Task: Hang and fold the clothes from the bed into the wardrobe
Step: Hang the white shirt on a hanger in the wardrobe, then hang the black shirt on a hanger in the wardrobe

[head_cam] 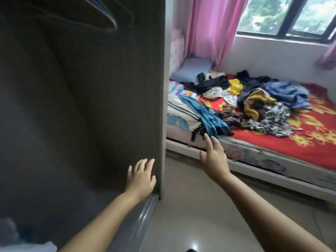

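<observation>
A heap of mixed clothes (254,104) lies on the bed (309,148), which has a red sheet with yellow patterns. A blue garment (205,115) hangs over the bed's near corner. My right hand (214,157) reaches toward that corner with fingers straight, just below the blue garment, holding nothing. My left hand (141,179) is stretched out with fingers spread in front of the dark wardrobe (81,106), near its side panel edge, holding nothing. Hangers (101,17) hang at the top inside the wardrobe.
A grey pillow (192,70) lies at the bed's head by a pink curtain (209,28). A window (291,15) is above the bed. Tiled floor (190,206) lies between wardrobe and bed. The wardrobe's sliding track (143,217) runs along the floor.
</observation>
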The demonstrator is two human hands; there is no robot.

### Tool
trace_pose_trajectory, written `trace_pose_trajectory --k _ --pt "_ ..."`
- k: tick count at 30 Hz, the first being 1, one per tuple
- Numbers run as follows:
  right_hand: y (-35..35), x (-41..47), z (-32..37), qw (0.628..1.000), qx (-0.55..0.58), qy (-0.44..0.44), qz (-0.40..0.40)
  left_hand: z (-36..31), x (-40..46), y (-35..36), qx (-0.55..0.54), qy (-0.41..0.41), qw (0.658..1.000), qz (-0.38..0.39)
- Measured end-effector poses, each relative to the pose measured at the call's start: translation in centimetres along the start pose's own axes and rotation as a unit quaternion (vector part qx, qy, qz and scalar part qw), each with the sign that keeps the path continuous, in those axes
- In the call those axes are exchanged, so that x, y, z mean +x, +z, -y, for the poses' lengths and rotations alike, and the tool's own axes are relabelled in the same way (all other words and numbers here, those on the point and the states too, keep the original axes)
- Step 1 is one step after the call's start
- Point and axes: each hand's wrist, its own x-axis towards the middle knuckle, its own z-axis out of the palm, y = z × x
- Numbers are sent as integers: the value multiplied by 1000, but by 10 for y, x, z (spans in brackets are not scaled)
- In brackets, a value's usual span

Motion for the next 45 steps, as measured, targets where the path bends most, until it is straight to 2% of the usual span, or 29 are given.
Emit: trace_pose_trajectory --k 4,9,16,21,27,33,40,45 --pt "-20 -11 -91 995 -65 79 -8 -43 27 23 -22 39 999 20" --pt "-37 -7 -169 986 -82 142 9 -116 77 37 -56 117 991 24" --pt "-59 40 -257 980 -118 136 84 -215 161 64 -52 129 990 37" --pt "-71 87 -314 973 -128 147 124 -257 204 86 -63 125 989 46" --pt "-50 149 -335 969 -114 135 170 -253 269 98 -50 90 993 54" --pt "-24 262 -344 971 -103 124 174 -252 397 98 -73 80 993 45" --pt "-6 404 -337 970 -81 156 165 -254 542 92 -89 83 989 79" --pt "17 465 -336 967 -65 155 191 -254 604 103 -116 55 984 125"
